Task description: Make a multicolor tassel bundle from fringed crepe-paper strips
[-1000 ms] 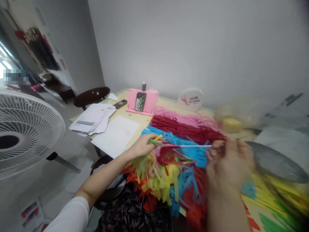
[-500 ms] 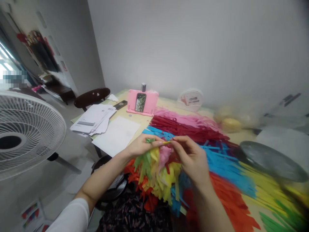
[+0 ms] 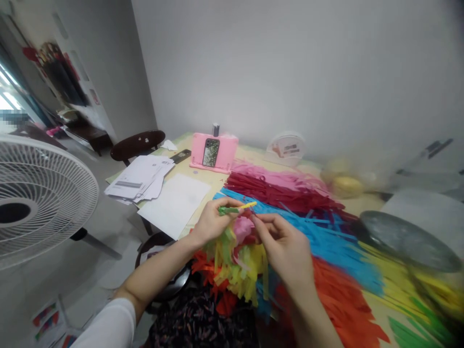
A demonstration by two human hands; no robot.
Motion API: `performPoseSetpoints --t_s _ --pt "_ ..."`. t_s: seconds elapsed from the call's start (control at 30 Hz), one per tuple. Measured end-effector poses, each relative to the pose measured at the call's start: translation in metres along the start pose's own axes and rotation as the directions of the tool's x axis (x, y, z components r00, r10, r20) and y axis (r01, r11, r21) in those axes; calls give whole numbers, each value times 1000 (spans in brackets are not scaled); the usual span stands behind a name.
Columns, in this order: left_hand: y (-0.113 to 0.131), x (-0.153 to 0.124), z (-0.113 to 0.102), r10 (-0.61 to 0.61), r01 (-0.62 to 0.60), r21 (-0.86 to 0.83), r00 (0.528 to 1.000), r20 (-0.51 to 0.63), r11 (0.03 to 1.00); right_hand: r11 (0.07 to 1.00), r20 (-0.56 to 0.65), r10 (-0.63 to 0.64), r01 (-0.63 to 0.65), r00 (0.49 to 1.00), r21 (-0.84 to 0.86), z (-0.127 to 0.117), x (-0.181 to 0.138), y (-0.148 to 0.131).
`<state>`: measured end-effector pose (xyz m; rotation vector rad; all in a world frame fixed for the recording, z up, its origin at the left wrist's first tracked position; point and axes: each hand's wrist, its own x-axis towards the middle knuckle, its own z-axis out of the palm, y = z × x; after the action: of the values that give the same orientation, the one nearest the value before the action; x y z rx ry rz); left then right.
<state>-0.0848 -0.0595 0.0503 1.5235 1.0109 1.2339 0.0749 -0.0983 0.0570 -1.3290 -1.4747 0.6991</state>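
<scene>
My left hand [image 3: 213, 220] is closed, pinching a green twisted paper strip [image 3: 229, 210] and a thin yellow strip [image 3: 249, 205] that sticks out past its fingertips. Close beside it, my right hand [image 3: 286, 241] pinches a small dark red strip [image 3: 253, 211], partly hidden by the fingers. Beneath both hands hangs a bunch of paper tassels, with a pink tassel [image 3: 243, 231] and yellow tassels [image 3: 237, 280] on top. Orange fringe [image 3: 208, 266] shows below them, above my lap. How the tassels are joined is hidden.
Fringed paper lies across the table: pink [image 3: 286, 175], dark red [image 3: 279, 193], blue [image 3: 333, 241], orange [image 3: 337, 295] and yellow. A pink stand [image 3: 232, 150] bears a phone [image 3: 210, 152]. Papers [image 3: 145, 174] lie left, beside a fan [image 3: 47, 193]. A dark oval object [image 3: 413, 239] stands right.
My fingertips have moved slightly apart. The yellow strip now points up and free of my right fingers, which have dropped a little. The green strip shows more plainly.
</scene>
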Motion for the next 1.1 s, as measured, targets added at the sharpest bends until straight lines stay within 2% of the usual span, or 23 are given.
performPoseSetpoints --t_s 0.47,0.57,0.67,0.77,0.87,0.93,1.03,1.1 --pt "-5 -3 4 75 -71 115 997 -35 991 994 46 60 -64 997 85 -5 2 -2" --pt "-5 -4 5 219 -214 242 976 5 946 973 65 113 -124 991 193 -5 6 0" --pt "-6 -6 6 379 -391 404 918 112 827 896 148 184 -227 972 381 -3 12 7" --pt "-10 -6 6 411 -458 497 888 209 737 851 169 198 -255 965 460 -3 18 16" --pt "-16 -4 5 350 -446 547 895 277 708 841 71 196 -205 978 500 -8 24 19" --pt "-21 1 3 288 -409 562 911 295 719 802 -95 187 -96 978 590 -16 30 16" --pt "-27 8 -2 225 -335 572 940 255 749 745 -376 158 139 913 652 -39 41 10" --pt "-30 13 -5 219 -320 565 946 240 761 765 -477 118 227 871 603 -61 49 11"
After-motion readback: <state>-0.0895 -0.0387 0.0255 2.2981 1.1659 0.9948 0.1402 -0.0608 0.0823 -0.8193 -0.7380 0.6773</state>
